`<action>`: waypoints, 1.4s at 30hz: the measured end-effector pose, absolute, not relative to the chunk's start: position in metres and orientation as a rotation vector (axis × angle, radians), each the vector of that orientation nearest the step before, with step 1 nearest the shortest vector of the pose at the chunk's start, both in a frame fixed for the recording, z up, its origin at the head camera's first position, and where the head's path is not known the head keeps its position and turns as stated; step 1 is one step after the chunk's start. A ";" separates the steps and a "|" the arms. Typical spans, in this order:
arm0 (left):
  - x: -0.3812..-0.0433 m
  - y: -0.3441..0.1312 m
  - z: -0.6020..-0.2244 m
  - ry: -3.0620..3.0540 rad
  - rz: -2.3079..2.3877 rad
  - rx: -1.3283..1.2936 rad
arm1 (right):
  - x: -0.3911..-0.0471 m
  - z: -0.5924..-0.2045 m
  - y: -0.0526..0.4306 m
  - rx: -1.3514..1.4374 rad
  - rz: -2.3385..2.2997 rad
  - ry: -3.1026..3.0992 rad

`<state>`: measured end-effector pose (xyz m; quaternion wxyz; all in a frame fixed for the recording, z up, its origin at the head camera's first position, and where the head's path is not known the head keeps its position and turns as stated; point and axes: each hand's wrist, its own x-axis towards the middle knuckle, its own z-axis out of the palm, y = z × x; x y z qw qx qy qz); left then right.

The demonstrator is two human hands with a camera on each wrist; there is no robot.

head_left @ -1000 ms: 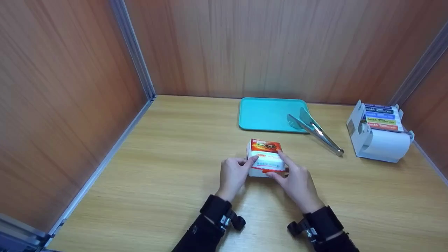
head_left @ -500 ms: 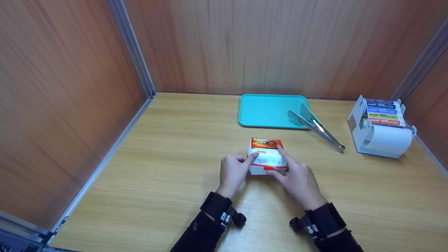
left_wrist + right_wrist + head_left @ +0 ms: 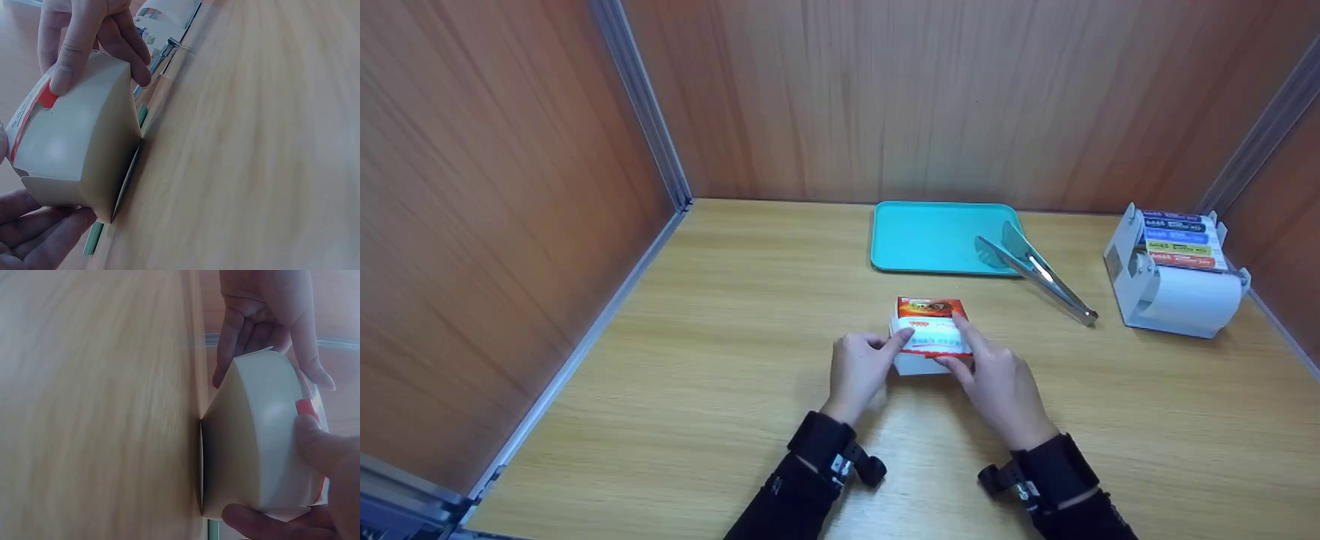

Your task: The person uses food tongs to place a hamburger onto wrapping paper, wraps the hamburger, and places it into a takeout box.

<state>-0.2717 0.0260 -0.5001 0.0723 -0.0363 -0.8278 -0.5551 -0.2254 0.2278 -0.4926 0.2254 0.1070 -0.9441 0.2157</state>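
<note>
A paper burger box (image 3: 930, 336) with a red and white printed top and plain sides stands on the table in front of me. My left hand (image 3: 858, 373) holds its left side, thumb on the top edge and fingers along the side wall. From the right, my right hand (image 3: 1000, 386) grips the box, index finger on the printed top and thumb at the front. In the left wrist view that thumb presses beside a red tab (image 3: 47, 99) on the front panel. The box's lower part flares out over its base in the right wrist view.
Behind the box lies a turquoise tray (image 3: 922, 240). Metal tongs (image 3: 1050, 283) rest with their tips over its right edge. A white dispenser (image 3: 1181, 281) with colour-striped labels and a roll stands at the right. Wood-grain panels (image 3: 945, 97) wall the table.
My right thumb has shifted slightly at the box's front, and the red tab there is now mostly out of sight in the head view. Both hands stay on the box.
</note>
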 end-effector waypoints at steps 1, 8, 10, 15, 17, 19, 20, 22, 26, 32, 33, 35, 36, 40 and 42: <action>-0.272 0.026 -0.500 -2.484 -1.672 -0.119 | -0.225 -0.493 0.228 0.294 0.599 -2.600; -0.272 0.026 -0.499 -2.478 -1.702 -0.141 | -0.225 -0.490 0.227 0.253 0.648 -2.623; -0.272 0.025 -0.498 -2.487 -1.708 -0.128 | -0.225 -0.490 0.227 0.245 0.658 -2.647; -0.272 0.025 -0.498 -2.515 -1.744 -0.076 | -0.224 -0.490 0.227 0.245 0.701 -2.651; -0.273 0.025 -0.497 -2.515 -1.765 -0.042 | -0.224 -0.490 0.228 0.256 0.724 -2.635; -0.273 0.025 -0.496 -2.517 -1.788 -0.002 | -0.224 -0.491 0.228 0.271 0.751 -2.625; -0.273 0.025 -0.496 -2.520 -1.801 0.019 | -0.224 -0.491 0.228 0.274 0.757 -2.625; -0.273 0.024 -0.496 -2.522 -1.825 0.051 | -0.224 -0.492 0.228 0.283 0.753 -2.628; -0.274 0.024 -0.497 -2.478 -1.834 0.082 | -0.225 -0.493 0.227 0.274 0.754 -2.608; -0.274 0.025 -0.498 -2.359 -1.828 0.045 | -0.226 -0.490 0.227 0.237 0.789 -2.608; -0.274 0.025 -0.498 -2.351 -1.836 0.040 | -0.226 -0.489 0.227 0.222 0.795 -2.617; -0.274 0.026 -0.497 -2.339 -1.858 0.032 | -0.226 -0.489 0.228 0.195 0.807 -2.628; -0.274 0.026 -0.497 -2.337 -1.870 0.022 | -0.226 -0.489 0.229 0.179 0.814 -2.632; -0.273 0.025 -0.497 -2.333 -1.900 -0.098 | -0.227 -0.489 0.230 0.147 0.838 -2.634; -0.272 0.025 -0.498 -2.346 -1.882 -0.203 | -0.227 -0.489 0.231 0.141 0.840 -2.632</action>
